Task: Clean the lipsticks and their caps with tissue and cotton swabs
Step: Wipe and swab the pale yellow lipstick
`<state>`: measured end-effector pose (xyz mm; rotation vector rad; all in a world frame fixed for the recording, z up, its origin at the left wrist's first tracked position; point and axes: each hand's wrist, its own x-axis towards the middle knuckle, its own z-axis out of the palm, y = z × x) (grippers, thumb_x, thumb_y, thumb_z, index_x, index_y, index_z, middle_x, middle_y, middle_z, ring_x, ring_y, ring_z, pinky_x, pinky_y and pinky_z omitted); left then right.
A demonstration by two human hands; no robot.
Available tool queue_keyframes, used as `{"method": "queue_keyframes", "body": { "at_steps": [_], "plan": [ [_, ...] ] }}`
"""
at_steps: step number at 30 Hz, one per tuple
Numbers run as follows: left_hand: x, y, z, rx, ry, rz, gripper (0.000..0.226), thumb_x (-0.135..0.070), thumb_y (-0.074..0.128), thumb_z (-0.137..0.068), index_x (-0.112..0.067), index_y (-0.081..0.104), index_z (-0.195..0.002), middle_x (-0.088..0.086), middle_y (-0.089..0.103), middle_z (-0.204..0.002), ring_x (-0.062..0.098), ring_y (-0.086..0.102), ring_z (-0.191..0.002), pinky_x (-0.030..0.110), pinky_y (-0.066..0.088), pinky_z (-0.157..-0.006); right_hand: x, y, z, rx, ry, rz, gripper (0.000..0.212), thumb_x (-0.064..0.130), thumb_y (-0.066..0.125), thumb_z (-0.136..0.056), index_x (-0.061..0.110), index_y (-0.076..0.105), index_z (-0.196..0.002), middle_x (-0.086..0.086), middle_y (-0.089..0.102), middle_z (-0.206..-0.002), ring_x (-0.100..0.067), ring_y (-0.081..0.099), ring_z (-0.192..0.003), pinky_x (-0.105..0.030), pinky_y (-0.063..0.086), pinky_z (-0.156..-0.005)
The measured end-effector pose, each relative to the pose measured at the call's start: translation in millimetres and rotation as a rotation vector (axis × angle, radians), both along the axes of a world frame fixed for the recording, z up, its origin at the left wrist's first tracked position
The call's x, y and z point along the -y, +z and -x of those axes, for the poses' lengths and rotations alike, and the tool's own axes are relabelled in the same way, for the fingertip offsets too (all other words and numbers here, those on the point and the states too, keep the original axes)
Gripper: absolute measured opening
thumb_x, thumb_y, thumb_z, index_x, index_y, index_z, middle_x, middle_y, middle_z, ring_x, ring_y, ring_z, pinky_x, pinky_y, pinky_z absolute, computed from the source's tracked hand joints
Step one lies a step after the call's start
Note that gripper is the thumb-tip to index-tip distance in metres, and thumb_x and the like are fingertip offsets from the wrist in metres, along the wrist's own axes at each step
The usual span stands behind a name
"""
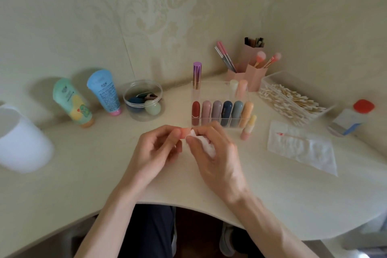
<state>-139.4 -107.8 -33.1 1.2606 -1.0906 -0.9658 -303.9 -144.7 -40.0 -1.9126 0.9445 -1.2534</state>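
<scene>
The left hand (159,148) pinches a peach lipstick piece (184,133) at its fingertips; the right hand (215,159) grips a tissue (208,147) against it.

Patterned cream wallpaper (163,6), pale curved desk (83,174)

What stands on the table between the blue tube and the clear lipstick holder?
In the head view, a round clear jar holding egg-shaped sponges stands between the blue tube and the lipstick holder.
</scene>
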Motion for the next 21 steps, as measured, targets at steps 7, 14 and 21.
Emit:
{"method": "queue_keyframes", "body": {
  "at_steps": [7,14,21],
  "plan": [
    [-0.3,-1.9,-1.5,0.084,0.057,0.087,0.025,-0.020,0.076,-0.085,-0.012,0.074,-0.108,0.008,0.075,-0.084,0.016,0.067,-0.069,0.019,0.052,-0.072,3.3,5.9,-0.1,0.155,0.143,-0.285,0.012,0.015,0.067,-0.103,0.013,0.077,-0.097,0.001,0.075,-0.083,-0.011,0.065,-0.069,-0.023,0.047,-0.065],
    [-0.5,0.1,0.2,-0.003,0.048,0.022,0.022,-0.027,0.063,-0.098,-0.013,0.079,-0.104,0.004,0.072,-0.076,0.016,0.060,-0.064,0.025,0.046,-0.062,0.1,1.9,-0.6,0.051,0.046,-0.124,0.006,0.016,0.071,-0.100,0.015,0.075,-0.095,0.011,0.065,-0.093,-0.014,0.065,-0.088,-0.017,0.046,-0.078],
    [-0.6,2.9,2.3,0.041,0.030,0.036,0.022,-0.026,0.070,-0.094,-0.017,0.075,-0.114,0.004,0.078,-0.089,0.016,0.070,-0.067,0.017,0.048,-0.063,2.9,3.4,0.3,0.094,0.064,-0.216,0.008,0.016,0.070,-0.101,0.016,0.075,-0.094,0.007,0.070,-0.089,-0.012,0.066,-0.079,-0.025,0.047,-0.073]
  ]
}}
